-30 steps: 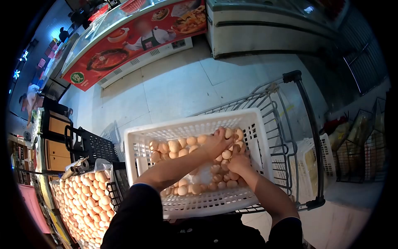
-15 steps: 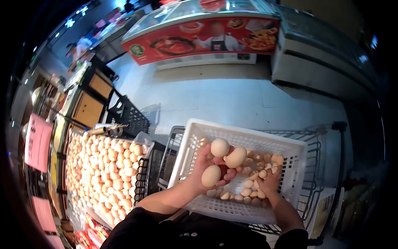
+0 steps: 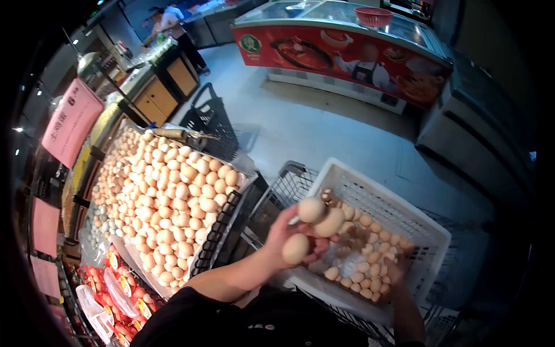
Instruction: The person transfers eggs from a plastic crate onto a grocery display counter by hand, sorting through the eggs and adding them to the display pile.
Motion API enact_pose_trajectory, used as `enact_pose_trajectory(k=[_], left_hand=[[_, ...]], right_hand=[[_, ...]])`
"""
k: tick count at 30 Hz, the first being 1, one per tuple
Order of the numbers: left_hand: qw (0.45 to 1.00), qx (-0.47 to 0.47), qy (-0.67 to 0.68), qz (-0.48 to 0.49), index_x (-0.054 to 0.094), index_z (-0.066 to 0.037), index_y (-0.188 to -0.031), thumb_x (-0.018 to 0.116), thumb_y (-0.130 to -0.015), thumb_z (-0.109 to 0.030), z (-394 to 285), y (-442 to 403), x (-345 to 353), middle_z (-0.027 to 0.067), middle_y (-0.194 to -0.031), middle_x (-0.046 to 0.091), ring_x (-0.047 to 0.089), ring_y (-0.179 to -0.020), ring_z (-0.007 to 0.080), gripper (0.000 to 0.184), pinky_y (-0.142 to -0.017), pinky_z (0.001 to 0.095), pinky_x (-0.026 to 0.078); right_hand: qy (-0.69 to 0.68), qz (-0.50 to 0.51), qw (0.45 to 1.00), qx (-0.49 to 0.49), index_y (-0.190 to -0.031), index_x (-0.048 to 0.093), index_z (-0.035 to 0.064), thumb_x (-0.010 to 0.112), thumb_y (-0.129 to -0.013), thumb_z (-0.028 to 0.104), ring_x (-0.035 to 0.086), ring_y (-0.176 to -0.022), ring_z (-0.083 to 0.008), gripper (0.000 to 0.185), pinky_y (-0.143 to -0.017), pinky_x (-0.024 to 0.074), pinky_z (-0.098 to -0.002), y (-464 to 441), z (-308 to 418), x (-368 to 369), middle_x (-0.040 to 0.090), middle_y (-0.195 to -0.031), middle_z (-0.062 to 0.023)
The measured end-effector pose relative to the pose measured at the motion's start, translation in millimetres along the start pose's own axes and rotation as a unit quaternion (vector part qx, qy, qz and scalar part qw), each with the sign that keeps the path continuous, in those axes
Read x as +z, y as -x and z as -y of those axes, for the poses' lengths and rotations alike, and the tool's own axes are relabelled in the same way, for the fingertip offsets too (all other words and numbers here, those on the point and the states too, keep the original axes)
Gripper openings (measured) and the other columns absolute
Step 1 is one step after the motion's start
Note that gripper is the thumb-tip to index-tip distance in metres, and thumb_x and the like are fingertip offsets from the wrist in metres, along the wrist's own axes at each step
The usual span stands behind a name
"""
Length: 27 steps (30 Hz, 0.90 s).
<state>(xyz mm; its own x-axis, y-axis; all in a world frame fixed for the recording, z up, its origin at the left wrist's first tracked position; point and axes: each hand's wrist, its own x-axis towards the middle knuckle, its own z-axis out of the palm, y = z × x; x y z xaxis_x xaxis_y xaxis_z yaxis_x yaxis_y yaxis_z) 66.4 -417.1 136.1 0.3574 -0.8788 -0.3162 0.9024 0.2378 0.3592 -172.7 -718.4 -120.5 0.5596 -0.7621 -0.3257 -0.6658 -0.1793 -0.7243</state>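
My left hand [image 3: 277,240] is closed around three pale brown eggs [image 3: 295,248], palm up, above the left side of a white plastic crate [image 3: 393,199]. The crate has slatted sides and sits on a wire shopping cart [image 3: 292,182]. Many eggs [image 3: 370,269] lie inside, along with something clear and shiny like plastic in the middle. My right hand [image 3: 399,274] is at the crate's right side, close to those eggs. Motion smears its fingers, so whether it grips an egg is not visible.
A large heap of loose eggs [image 3: 173,196] fills the display at left, edged by a black wire rack [image 3: 217,231]. Red-netted egg packs [image 3: 124,295] lie nearer me. Beyond are a black shopping basket [image 3: 214,118], a chest freezer [image 3: 347,58] and a person [image 3: 173,29].
My view has swung left, so the crate and freezer sit farther right and more of the egg display shows. The left hand keeps its three eggs. My right hand has shifted toward the crate's near right side.
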Motion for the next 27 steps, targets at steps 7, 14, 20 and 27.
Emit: enact_pose_trajectory(k=[7,14,20,27], left_hand=[[0.981,0.156,0.093,0.073,0.051,-0.018,-0.129,0.035,-0.087,-0.070,-32.4,87.3,-49.4,0.0325,-0.113,0.045,0.052,-0.067,0.0263,0.068,-0.043,0.0287,0.047],[0.926,0.352,0.090,-0.103,0.049,0.000,-0.125,0.040,-0.087,-0.067,-66.5,242.3,-113.3,0.0248,-0.103,0.056,0.056,-0.066,0.0214,0.078,-0.044,0.0289,0.048],[0.695,0.490,-0.176,-0.496,0.054,-0.002,-0.119,0.062,-0.089,-0.040,-54.4,365.7,-193.4,0.0163,-0.097,0.063,0.064,-0.077,0.0232,0.049,-0.067,0.0300,0.053],[0.396,0.254,-0.401,-0.786,0.058,-0.021,-0.119,0.074,-0.074,-0.044,-85.9,430.7,-263.9,0.0224,-0.104,0.053,0.061,-0.094,0.0384,0.053,-0.079,0.0428,0.051]], right_hand=[[-0.642,0.303,0.686,0.157,-0.108,0.062,0.0093,0.054,-0.086,0.055,0.053,-0.077,-0.0250,0.052,-0.046,0.0457,-0.0246,86.2,224.6,-47.0,0.053,-0.108,-0.0169],[-0.533,0.548,0.627,0.149,-0.120,0.052,0.0075,0.045,-0.084,0.062,0.052,-0.074,-0.0260,0.066,-0.046,0.0412,-0.0292,144.5,376.9,78.0,0.053,-0.120,-0.0273],[-0.286,0.637,0.715,-0.052,-0.116,0.052,0.0067,0.064,-0.084,0.036,0.061,-0.077,-0.0236,0.045,-0.053,0.0525,-0.0337,239.8,464.8,241.9,0.058,-0.107,-0.0153],[0.070,0.368,0.680,-0.630,-0.106,0.059,0.0091,0.080,-0.065,0.029,0.046,-0.114,-0.0372,0.050,-0.087,0.0489,-0.0427,321.2,486.2,427.9,0.040,-0.123,-0.0225]])
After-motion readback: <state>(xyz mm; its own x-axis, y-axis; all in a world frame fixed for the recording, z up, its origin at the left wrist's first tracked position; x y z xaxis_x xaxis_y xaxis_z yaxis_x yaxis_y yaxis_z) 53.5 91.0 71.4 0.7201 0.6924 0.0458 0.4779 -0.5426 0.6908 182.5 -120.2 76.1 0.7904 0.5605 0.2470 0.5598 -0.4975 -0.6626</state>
